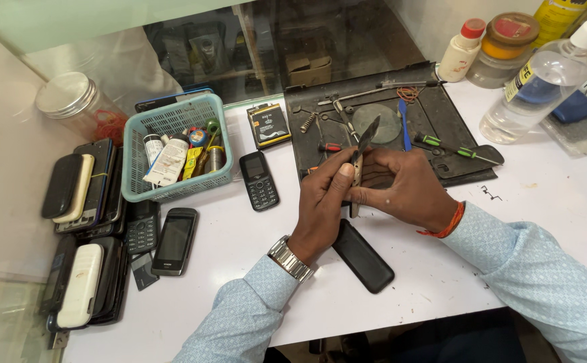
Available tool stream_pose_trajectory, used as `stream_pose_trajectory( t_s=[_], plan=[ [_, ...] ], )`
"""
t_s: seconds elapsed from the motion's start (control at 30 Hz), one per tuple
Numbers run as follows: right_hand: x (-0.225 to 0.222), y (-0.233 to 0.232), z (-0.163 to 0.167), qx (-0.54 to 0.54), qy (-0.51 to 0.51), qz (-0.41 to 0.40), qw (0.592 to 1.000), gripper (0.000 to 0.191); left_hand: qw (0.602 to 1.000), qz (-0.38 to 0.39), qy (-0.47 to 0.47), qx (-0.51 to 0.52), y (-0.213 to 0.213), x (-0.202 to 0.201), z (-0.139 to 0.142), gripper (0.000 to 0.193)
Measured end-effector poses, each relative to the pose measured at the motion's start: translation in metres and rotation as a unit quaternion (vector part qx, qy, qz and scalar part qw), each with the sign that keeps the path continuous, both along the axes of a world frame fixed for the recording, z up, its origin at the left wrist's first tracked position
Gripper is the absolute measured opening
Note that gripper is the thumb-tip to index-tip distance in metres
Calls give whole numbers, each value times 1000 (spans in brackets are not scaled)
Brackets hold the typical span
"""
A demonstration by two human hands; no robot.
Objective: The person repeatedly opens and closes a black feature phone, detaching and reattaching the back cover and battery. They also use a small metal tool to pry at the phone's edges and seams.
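Head view: both hands meet over the white desk [401, 282], just in front of the black work mat [455, 168].

Left hand [324, 202]: fingers curled, thumb up, grip closed on the lower edge of a thin phone part [361, 151] held edge-on and nearly upright (looks like a slim frame or panel, can't tell which). Steel watch [291, 259] on that wrist.

Right hand [408, 188]: grip also closed on the same part from the other side, fingers wrapped toward the left hand, the two hands touching. Orange thread band [449, 222] on the wrist.

The part sits between both hands, its top end sticking up above the fingers and over the near edge of the mat.

Around it:
- black phone back cover [363, 255] flat on the desk, right under the left wrist
- small black keypad phone [258, 180] left of the hands
- teal basket [172, 191] of tubes and small bits further left
- black touchscreen phone [174, 240] below the basket
- stacks of phones [82, 188] at the far left edge
- screwdrivers [451, 148], tweezers and a blue pry tool [404, 124] on the mat
- clear spray bottle [542, 87] lying at the right, jars behind it
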State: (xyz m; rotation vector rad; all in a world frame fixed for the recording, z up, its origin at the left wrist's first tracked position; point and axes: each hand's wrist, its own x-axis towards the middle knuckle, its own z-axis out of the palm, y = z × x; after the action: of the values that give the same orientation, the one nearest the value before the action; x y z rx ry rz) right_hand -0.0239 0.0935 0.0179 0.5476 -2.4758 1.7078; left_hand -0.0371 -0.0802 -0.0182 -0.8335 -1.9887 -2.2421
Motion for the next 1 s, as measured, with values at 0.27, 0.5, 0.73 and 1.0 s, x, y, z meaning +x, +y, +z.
stream_pose_trajectory(
  t_s=[0.27, 0.5, 0.73, 1.0],
  plan=[
    [1, -2, 4, 29, 1, -13, 999, 44, 999, -1, 5, -31, -7, -5, 2, 45],
    [-9, 15, 1, -30, -22, 96, 995, 47, 996, -73, -49, 32, -8, -16, -1, 54],
    [-25, 40, -7, 50, -120, 55, 990, 25, 998, -13, -44, -36, 2, -11, -10, 40],
    [-20, 27, -7, -116, -51, 24, 992, 32, 999, 29, 20, 0, 4, -12, -4, 56]
  ],
)
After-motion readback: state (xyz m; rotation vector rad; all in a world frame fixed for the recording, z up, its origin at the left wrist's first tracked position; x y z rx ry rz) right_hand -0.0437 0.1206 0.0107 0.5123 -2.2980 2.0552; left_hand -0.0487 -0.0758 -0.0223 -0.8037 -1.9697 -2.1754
